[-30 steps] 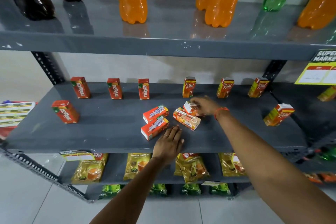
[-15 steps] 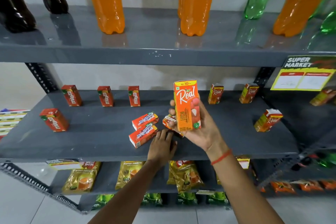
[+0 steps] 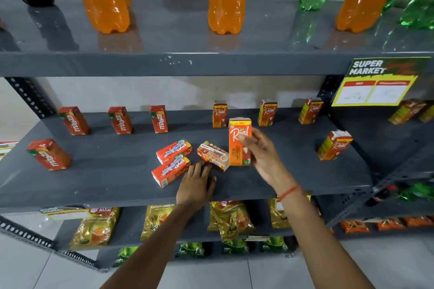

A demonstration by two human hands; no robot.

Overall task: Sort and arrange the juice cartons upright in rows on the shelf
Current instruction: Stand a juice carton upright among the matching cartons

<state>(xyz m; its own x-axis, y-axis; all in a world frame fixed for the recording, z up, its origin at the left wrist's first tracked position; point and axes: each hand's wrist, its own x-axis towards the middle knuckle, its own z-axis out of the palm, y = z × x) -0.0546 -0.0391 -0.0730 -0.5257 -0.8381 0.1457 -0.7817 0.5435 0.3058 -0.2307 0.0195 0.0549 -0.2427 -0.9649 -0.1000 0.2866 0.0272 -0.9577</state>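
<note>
My right hand grips an upright orange Real carton just above the middle of the grey shelf. My left hand rests flat on the shelf, fingertips touching a Real carton lying on its side and a flat red Maaza carton. A second flat Maaza carton lies behind it. Three Maaza cartons stand along the back left, one more at the front left. Three Real cartons stand at the back right, another further forward.
Large orange soda bottles, plus dark and green ones, stand on the shelf above. A yellow price sign hangs at the right. Gold tea packets fill the shelf below. A neighbouring shelf unit with more cartons adjoins on the right.
My right hand picked an orange Real carton out of the pile, lifted it upright toward me, then lowered it down to the shelf. My left hand stayed by the flat cartons.
</note>
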